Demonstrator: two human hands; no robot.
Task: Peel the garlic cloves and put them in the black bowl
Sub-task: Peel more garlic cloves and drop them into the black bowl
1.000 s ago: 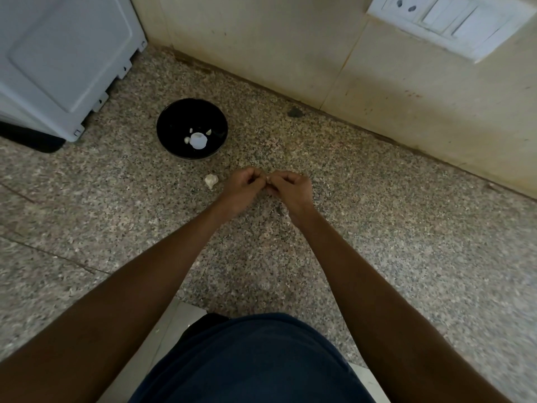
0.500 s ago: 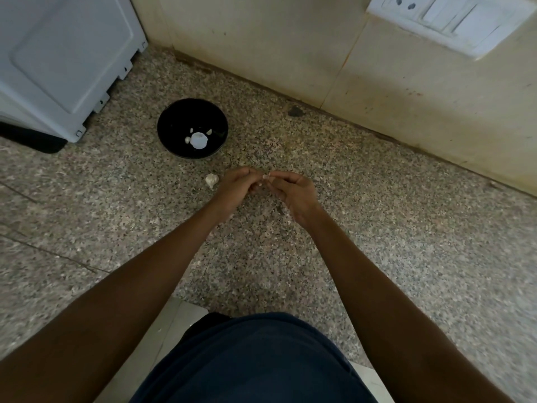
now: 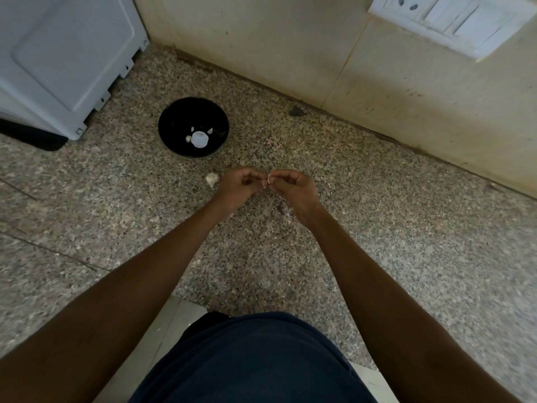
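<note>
A speckled grey-brown granite counter [image 3: 377,228] fills most of the view and runs back to a stained cream tiled wall [image 3: 261,48]. A pale grey plastic appliance [image 3: 58,53] stands in the far left corner, with a white switch-and-socket plate [image 3: 447,21] fixed on the wall at upper right. The person leans over the counter in a dark navy garment [image 3: 255,362], both bare forearms reaching forward so the hands meet above the stone. A round glossy black bowl [image 3: 174,117] sits on the counter beyond the hands and to their left, well apart from them, holding a few small pale bits, the largest a whitish round one. The left hand [image 3: 238,186] has its fingers curled inward, and the right hand [image 3: 293,189] curls the same way, the fingertips of both pinching a small pale garlic clove [image 3: 269,179] between them, held just above the counter. A crumpled whitish lump of garlic [image 3: 212,179] lies on the stone just beside the left hand, between it and the bowl.
</note>
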